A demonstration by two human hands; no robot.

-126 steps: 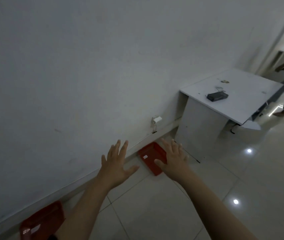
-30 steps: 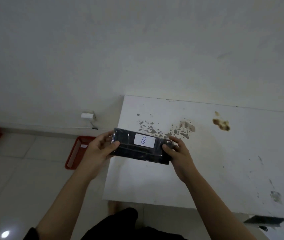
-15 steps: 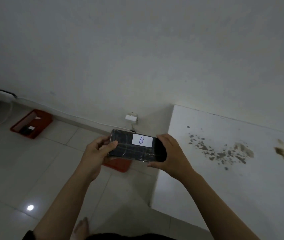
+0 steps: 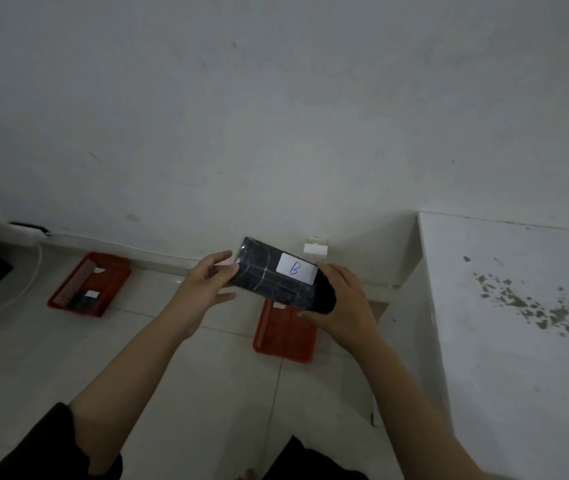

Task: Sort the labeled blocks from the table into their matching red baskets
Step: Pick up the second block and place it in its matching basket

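A dark, film-wrapped block [image 4: 272, 278] bearing a white label [image 4: 296, 268] marked "B" is being held in the air at the centre of the view, tilted so that its right end is sitting lower than its left. The left hand [image 4: 203, 289] is gripping the block's left end, thumb on the upper face and fingers underneath, while the right hand [image 4: 341, 306] is wrapping around the right end from the 4 o'clock side; both hands are grasping the block. Directly below it, toward 6 o'clock, a red basket [image 4: 284, 336] is lying on the tiled floor [image 4: 186, 375], its upper edge partly hidden by the block and carrying a small white tag whose letter cannot be read. A second red basket [image 4: 90, 284] is lying well apart at 9 o'clock near the foot of the wall [image 4: 276, 116], holding a small dark block [image 4: 82, 301] with a white tag. A white wall socket [image 4: 316, 249] is showing just above the held block at 1 o'clock. A white table [image 4: 518, 341] with dark stains is occupying the 3 o'clock side. A white cable [image 4: 30, 282] is curving along the floor at the far left.
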